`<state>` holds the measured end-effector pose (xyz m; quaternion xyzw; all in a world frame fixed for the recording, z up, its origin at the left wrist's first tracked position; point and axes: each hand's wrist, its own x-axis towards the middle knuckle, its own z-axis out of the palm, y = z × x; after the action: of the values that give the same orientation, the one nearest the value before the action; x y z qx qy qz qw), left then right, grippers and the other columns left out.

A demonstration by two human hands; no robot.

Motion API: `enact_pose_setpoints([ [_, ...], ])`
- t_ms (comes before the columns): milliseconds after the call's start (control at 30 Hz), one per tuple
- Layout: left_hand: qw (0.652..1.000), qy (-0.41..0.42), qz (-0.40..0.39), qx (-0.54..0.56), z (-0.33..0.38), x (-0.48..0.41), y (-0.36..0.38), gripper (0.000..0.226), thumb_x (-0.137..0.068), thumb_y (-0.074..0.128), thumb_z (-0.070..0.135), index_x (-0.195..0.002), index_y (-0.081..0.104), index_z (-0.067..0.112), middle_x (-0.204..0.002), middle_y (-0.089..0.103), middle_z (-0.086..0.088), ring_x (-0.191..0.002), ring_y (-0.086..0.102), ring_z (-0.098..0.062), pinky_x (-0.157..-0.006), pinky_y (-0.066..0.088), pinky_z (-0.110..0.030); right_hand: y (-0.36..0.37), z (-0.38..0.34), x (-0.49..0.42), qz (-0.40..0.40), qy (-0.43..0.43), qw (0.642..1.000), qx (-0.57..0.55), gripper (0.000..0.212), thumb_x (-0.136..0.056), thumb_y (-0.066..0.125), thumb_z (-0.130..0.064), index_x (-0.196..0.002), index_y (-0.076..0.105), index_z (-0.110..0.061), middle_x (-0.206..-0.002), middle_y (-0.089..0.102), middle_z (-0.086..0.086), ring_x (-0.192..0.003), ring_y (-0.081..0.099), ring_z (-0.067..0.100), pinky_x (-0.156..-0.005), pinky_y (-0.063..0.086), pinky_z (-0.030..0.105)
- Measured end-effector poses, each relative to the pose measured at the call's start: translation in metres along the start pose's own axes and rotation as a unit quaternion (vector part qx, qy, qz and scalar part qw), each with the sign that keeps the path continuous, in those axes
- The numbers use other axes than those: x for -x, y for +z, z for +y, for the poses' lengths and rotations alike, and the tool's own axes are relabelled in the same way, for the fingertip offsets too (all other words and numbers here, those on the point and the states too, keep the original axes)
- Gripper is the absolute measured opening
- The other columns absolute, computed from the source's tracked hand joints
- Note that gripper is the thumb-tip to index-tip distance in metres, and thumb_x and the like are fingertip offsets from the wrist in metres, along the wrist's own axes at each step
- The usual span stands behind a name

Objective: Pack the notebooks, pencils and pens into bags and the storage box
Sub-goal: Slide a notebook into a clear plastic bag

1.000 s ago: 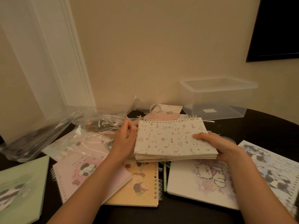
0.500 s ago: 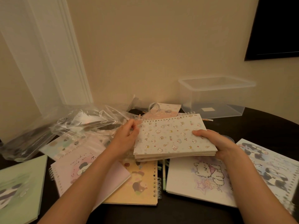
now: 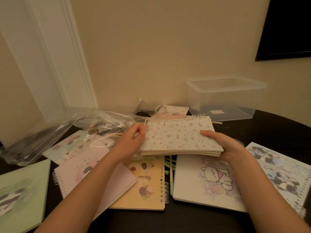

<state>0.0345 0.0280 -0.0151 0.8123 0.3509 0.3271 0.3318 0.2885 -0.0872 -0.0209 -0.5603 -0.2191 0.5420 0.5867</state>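
Dark table (image 3: pixel 272 130) | my right hand (image 3: pixel 218 145) grips notebook (image 3: pixel 178 137), my left hand (image 3: pixel 133 140) pinches bag (image 3: pixel 67 132) edge | bagging step, I judge | next: widen mouth

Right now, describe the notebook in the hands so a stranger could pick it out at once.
On the dark table, before the clear storage box, notebooks lie spread. Raised above them is the patterned notebook, the right hand gripping its right end, the left hand at its left. Its cream cover carries tiny animals; the neighbours bear large pictures.
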Motion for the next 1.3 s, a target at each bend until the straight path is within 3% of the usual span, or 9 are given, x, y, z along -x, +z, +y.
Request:
enact_pose_setpoints([
  [200,0.97,-0.023,0.02,-0.243,-0.001,0.005,-0.02,0.019,-0.084,0.061,0.03,-0.076,0.046,0.024,-0.098,0.055,0.008,-0.094,0.049,-0.013,-0.077,0.042,-0.03,0.001,0.001,0.003,0.01,0.011,1.0,-0.013,0.013,-0.092,0.057,-0.018,-0.098,0.06,-0.008,-0.077,0.073,0.011,-0.063,0.07,0.022,-0.053,0.058,0.038],
  [333,0.939,-0.058,0.006,-0.338,0.006,0.012,-0.023,0.028,-0.087,0.056,0.032,-0.065,0.042,0.02,-0.067,0.049,0.005,-0.06,0.043,-0.013,-0.055,0.034,-0.027,0.005,0.002,0.004,0.021,0.001,1.0,0.001,0.016,-0.091,0.058,-0.019,-0.104,0.059,-0.009,-0.092,0.07,0.012,-0.078,0.066,0.024,-0.055,0.058,0.036],
  [667,0.944,-0.015,-0.011,-0.328,0.019,0.008,-0.007,0.034,-0.089,0.051,0.021,-0.057,0.037,0.017,-0.055,0.042,0.002,-0.051,0.038,-0.014,-0.049,0.026,-0.028,0.019,0.002,0.009,0.048,-0.023,0.999,0.002,0.033,-0.091,0.059,-0.015,-0.123,0.054,-0.01,-0.099,0.068,0.011,-0.082,0.066,0.024,-0.059,0.052,0.038],
  [833,0.949,0.005,0.076,-0.306,0.015,0.007,0.002,0.038,-0.097,0.042,0.028,-0.06,0.041,0.017,-0.06,0.046,0.002,-0.059,0.046,-0.018,-0.056,0.034,-0.032,0.034,0.002,0.012,0.032,-0.032,0.998,-0.054,0.035,-0.092,0.058,-0.012,-0.126,0.05,-0.011,-0.102,0.067,0.012,-0.084,0.065,0.025,-0.06,0.053,0.041],
  [900,0.947,0.032,0.131,-0.291,0.013,0.01,0.0,0.038,-0.099,0.036,0.025,-0.063,0.046,0.018,-0.064,0.05,0.002,-0.065,0.048,-0.019,-0.07,0.04,-0.037,0.038,0.004,0.013,0.023,-0.033,0.995,-0.092,0.036,-0.092,0.058,-0.012,-0.127,0.05,-0.011,-0.104,0.067,0.012,-0.085,0.066,0.025,-0.056,0.058,0.038],
  [1000,0.93,0.045,0.213,-0.295,0.011,0.016,-0.005,0.026,-0.098,0.041,0.024,-0.079,0.058,0.02,-0.079,0.056,0.006,-0.082,0.048,-0.016,-0.081,0.031,-0.032,0.042,0.008,0.014,0.022,-0.039,0.99,-0.135,0.043,-0.091,0.059,-0.013,-0.133,0.048,-0.013,-0.116,0.066,0.014,-0.093,0.066,0.027,-0.049,0.058,0.035],
  [1100,0.926,0.025,0.29,-0.241,0.01,0.021,-0.003,0.007,-0.092,0.055,0.025,-0.096,0.059,0.021,-0.095,0.05,0.005,-0.094,0.038,-0.013,-0.079,0.022,-0.027,0.048,0.012,0.016,0.011,-0.049,0.982,-0.18,0.045,-0.092,0.057,-0.014,-0.136,0.045,-0.015,-0.121,0.064,0.013,-0.098,0.065,0.027,-0.047,0.057,0.034],
  [1233,0.899,-0.098,0.424,0.045,0.021,0.018,0.003,0.055,-0.076,0.076,0.021,-0.118,0.041,0.014,-0.123,0.036,-0.007,-0.115,0.034,-0.021,-0.094,0.033,-0.032,0.057,0.016,0.022,-0.023,-0.071,0.97,-0.23,0.044,-0.094,0.053,-0.014,-0.136,0.045,-0.014,-0.122,0.063,0.013,-0.098,0.064,0.025,-0.051,0.058,0.034],
  [1300,0.859,-0.176,0.415,0.242,0.031,0.015,0.002,0.068,-0.076,0.076,0.022,-0.128,0.033,0.015,-0.136,0.03,-0.01,-0.121,0.036,-0.023,-0.094,0.037,-0.03,0.059,0.017,0.024,-0.03,-0.078,0.966,-0.247,0.043,-0.094,0.053,-0.015,-0.136,0.045,-0.014,-0.122,0.063,0.013,-0.103,0.063,0.026,-0.056,0.06,0.037],
])
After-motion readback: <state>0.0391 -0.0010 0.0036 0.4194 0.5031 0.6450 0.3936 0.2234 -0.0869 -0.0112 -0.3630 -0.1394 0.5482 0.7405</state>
